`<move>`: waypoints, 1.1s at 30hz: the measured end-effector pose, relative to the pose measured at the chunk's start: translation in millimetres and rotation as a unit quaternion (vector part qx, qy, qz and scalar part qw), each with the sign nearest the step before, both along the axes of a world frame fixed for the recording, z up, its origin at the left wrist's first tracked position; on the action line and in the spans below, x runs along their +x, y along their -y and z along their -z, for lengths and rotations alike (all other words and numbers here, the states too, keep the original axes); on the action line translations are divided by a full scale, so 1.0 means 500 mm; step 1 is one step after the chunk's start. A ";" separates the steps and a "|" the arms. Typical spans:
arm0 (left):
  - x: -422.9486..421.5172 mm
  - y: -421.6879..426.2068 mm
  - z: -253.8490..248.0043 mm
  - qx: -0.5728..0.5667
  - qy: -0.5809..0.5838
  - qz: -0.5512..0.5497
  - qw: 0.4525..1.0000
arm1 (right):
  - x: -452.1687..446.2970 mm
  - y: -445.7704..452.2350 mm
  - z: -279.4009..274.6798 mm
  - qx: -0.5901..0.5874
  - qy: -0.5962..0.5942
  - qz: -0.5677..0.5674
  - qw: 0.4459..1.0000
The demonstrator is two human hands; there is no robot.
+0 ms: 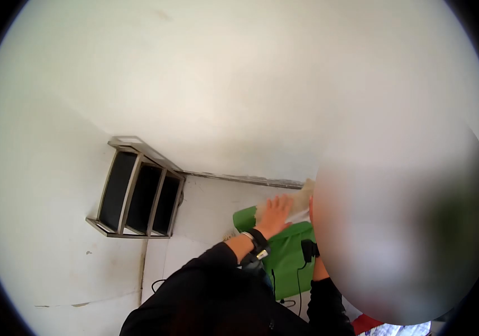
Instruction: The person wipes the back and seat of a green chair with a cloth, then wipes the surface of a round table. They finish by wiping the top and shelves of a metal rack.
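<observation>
While its fingers lie spread and nearly flat, the left hand rests on a tan piece of what looks like cloth or paper, seemingly pressing it rather than gripping it. Next to those fingers a white patch shows, perhaps part of the same piece. Beneath is a green cloth, its near part hanging or sloping toward the wearer; what supports it cannot be made out. The right forearm reaches in beside the green cloth, but a large blurred patch hides most of the right hand, so I cannot tell how its fingers stand or whether they hold anything.

As for progress, the tan piece lies on the green cloth with the left hand on it, which suggests handling is under way; how much is done or left cannot be judged, since the blur covers the right side.

Farther out, a black device sits at the right wrist, its thin cable trailing over the green cloth, where it could snag. A metal-framed rack with dark panels stands by the wall, well apart from both hands, and red fabric shows at the lower edge.
</observation>
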State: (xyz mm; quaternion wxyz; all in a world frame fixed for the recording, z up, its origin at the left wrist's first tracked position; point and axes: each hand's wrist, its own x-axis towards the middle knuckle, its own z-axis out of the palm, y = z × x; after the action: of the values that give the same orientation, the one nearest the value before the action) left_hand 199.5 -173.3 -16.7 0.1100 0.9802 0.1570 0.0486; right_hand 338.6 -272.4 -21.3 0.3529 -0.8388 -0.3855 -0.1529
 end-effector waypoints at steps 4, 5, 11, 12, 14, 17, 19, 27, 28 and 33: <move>0.004 -0.009 0.025 0.115 -0.012 0.016 0.993 | -0.045 -0.030 0.013 -0.061 -0.013 -0.081 0.995; 0.001 -0.011 0.036 0.109 -0.013 0.014 0.994 | -0.050 -0.032 0.024 -0.108 0.014 -0.105 0.989; -0.039 -0.043 0.030 0.065 -0.014 -0.006 0.998 | -0.087 -0.094 0.017 -0.125 0.030 -0.116 0.985; -0.052 -0.055 0.022 0.016 -0.017 -0.019 1.000 | -0.094 -0.109 0.013 -0.127 0.030 -0.114 0.985; -0.078 -0.071 0.013 -0.038 -0.019 -0.031 0.999 | -0.115 -0.134 0.007 -0.141 0.036 -0.173 0.974; -0.115 -0.080 0.009 -0.006 -0.034 -0.047 0.998 | -0.140 -0.159 0.012 -0.111 0.052 -0.188 0.974; -0.121 -0.086 -0.007 -0.002 -0.036 -0.049 0.998 | -0.143 -0.163 0.018 -0.107 0.037 -0.184 0.976; -0.113 -0.087 0.005 -0.018 -0.057 -0.036 0.998 | -0.138 -0.167 0.015 -0.095 0.039 -0.168 0.980; -0.111 -0.089 0.011 -0.006 -0.036 -0.044 0.998 | -0.139 -0.169 0.013 -0.097 0.039 -0.166 0.981; -0.103 -0.115 0.012 -0.093 0.000 -0.012 0.996 | -0.124 -0.175 0.020 -0.138 0.043 -0.180 0.973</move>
State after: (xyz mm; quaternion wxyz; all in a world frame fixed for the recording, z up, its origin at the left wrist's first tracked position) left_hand 148.0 -115.7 -22.5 0.1999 0.9639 0.1725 0.0351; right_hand 276.3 -184.9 -31.1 0.2383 -0.7888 -0.5624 -0.0682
